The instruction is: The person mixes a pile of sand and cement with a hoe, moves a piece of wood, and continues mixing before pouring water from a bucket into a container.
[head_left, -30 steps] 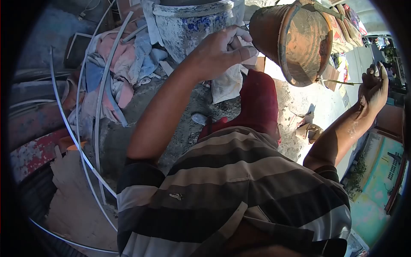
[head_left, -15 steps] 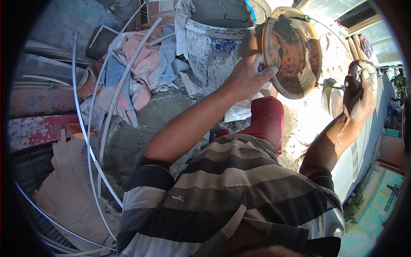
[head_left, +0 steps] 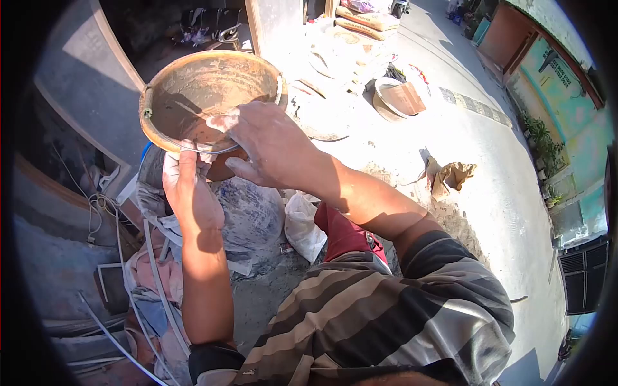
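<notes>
An orange bucket (head_left: 193, 90), caked inside with grey cement, is held up in front of me with its mouth facing the camera. My left hand (head_left: 187, 190) supports it from below, fingers on the near rim. My right hand (head_left: 270, 145) grips the near rim from the right, thumb over the thin wire handle (head_left: 199, 150) that lies across the rim. Both hands are dusted with dry cement.
A large blue-and-white cement-stained drum (head_left: 248, 215) stands below the bucket, a white bag (head_left: 302, 225) beside it. Crumpled cloths and white strips (head_left: 151, 283) lie at lower left. A sunlit concrete yard with a brown paper bag (head_left: 454, 177), a basin (head_left: 396, 96) and sacks (head_left: 364, 16) spreads right.
The view swung from down-left toward the yard. The bucket moved from upper right to upper left, mouth now toward me. My right hand came off the side and took the rim.
</notes>
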Available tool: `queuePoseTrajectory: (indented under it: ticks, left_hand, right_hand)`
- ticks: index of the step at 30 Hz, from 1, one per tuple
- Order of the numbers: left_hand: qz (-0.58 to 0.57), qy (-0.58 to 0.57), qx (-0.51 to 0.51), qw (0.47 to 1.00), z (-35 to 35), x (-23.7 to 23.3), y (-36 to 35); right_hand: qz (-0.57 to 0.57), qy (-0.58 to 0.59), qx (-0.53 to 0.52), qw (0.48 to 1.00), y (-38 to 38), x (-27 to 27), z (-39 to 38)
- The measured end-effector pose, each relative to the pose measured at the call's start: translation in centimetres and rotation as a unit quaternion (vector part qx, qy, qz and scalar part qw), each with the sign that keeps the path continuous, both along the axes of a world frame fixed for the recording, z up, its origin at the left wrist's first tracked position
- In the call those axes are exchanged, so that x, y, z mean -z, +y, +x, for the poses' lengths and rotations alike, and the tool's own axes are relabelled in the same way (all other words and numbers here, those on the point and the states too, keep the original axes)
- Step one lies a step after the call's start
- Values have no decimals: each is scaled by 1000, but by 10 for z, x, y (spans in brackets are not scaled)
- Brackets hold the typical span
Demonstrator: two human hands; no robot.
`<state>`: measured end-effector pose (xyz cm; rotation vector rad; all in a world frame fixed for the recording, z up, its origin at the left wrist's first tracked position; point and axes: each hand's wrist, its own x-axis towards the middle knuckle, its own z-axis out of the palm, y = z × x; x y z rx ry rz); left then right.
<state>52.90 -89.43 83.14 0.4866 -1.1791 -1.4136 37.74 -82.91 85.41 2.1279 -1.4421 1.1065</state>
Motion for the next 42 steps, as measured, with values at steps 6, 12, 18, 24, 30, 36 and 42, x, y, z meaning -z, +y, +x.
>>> queuePoseTrajectory:
  ticks: [6, 12, 18, 24, 30, 36, 42]
  left_hand:
    - [5, 36, 39, 999, -7, -14, -2]
    - [-79, -109, 41, 990, 25, -5, -48]
    - [-7, -452, -433, 780, 126, 104, -146]
    - [166, -538, -463, 684, 155, 187, -188]
    - [203, -435, -523, 704, 133, 198, -186]
    - [145, -350, -620, 687, 128, 213, -188]
    - [111, -369, -609, 693, 128, 205, -188]
  right_hand:
    - [-41, 42, 58, 997, -24, 10, -1]
    - [74, -98, 41, 992, -56, 1, -12]
    - [72, -267, 19, 961, -130, -27, 0]
    - [85, -407, -106, 903, -271, 30, 25]
    - [334, -606, 13, 722, -342, 112, 38]
    - [466, -564, 22, 681, -407, 205, 49]
    - [637, -337, 167, 673, -433, 300, 73]
